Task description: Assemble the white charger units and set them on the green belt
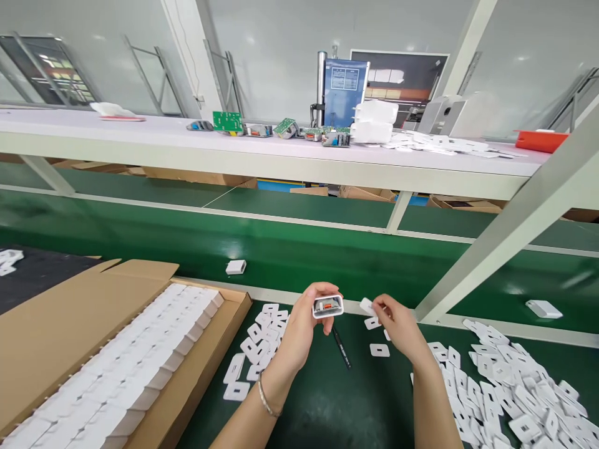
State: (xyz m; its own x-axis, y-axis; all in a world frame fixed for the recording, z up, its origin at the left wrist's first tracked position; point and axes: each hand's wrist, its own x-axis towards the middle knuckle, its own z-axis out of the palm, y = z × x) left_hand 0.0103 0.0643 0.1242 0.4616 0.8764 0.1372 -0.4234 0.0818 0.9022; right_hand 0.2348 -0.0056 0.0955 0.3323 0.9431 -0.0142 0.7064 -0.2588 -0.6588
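Note:
My left hand (304, 327) is closed round a white charger housing (328, 306), its open end with an orange part inside facing me. My right hand (397, 324) pinches a small white end cap (367, 306) just right of the housing. Both hands hover over a green mat (327, 399). A black pen (341, 348) lies on the mat under the hands. Loose white caps (259, 340) are scattered left of my left wrist, and a bigger heap of white caps (515, 393) lies to the right.
A cardboard box (206, 368) filled with rows of white housings stands at the left. Behind runs a green conveyor belt (327, 255) carrying single white chargers (236, 267). A white shelf (262, 156) above holds circuit boards and white parts. A slanted frame post (510, 231) rises at right.

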